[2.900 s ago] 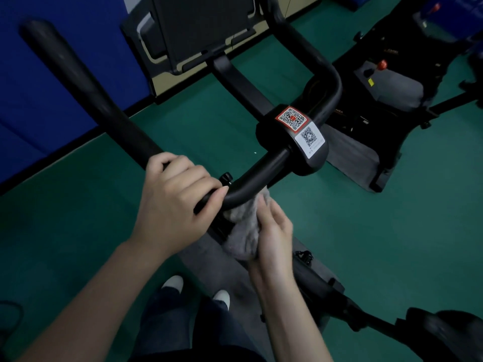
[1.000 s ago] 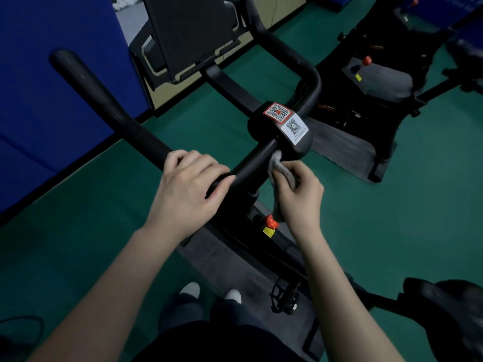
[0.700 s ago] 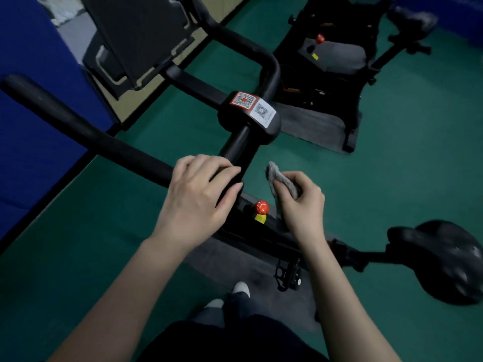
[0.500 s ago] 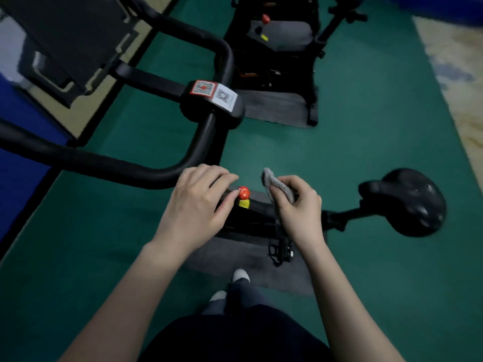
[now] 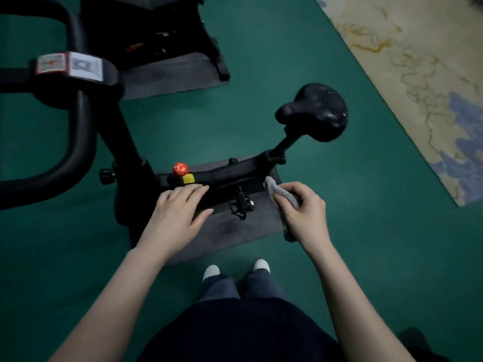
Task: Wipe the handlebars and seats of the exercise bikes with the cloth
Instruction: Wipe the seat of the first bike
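A grey cloth (image 5: 282, 192) sits in the right hand (image 5: 304, 212); beyond it, a black seat (image 5: 313, 111), red knob (image 5: 180, 169), green floor (image 5: 339, 192).

grey cloth (image 5: 283, 193) bunched, black seat (image 5: 317, 112) beyond.

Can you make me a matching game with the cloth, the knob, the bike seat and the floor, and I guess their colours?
Things:
1. cloth
2. knob
3. seat
4. floor

Colours:
A. green
B. black
C. grey
D. red

Pairs: 1-C, 2-D, 3-B, 4-A
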A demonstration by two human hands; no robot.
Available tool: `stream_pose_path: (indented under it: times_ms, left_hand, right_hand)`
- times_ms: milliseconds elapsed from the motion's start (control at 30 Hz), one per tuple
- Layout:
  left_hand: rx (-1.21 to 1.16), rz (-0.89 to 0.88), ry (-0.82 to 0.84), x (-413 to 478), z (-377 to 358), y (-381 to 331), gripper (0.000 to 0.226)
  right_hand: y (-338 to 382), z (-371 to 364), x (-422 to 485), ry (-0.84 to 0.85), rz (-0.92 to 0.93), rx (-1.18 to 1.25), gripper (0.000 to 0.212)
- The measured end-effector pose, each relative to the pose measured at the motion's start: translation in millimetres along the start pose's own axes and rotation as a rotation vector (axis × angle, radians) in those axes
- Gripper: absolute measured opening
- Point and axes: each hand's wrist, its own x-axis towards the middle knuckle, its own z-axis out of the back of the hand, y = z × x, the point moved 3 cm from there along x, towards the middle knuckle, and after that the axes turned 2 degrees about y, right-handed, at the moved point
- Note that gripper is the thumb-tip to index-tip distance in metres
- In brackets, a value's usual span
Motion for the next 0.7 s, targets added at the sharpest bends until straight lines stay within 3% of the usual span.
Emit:
stream_pose_path:
  times_ms: [267, 700]
  left_hand:
    - [0.05, -0.067, 0.087, 32.9, -28.7, -61.8, 0.05]
    - [0.076, -0.134, 0.097, 106.3, -104.2, -266.6, 0.05]
  right_hand:
    - [-61.4, 70.1, -14.6, -0.11, -0.113, 0.036, 0.01]
    - [-202.8, 236.7, -16.3, -0.141, -0.21, 0.049, 0.013]
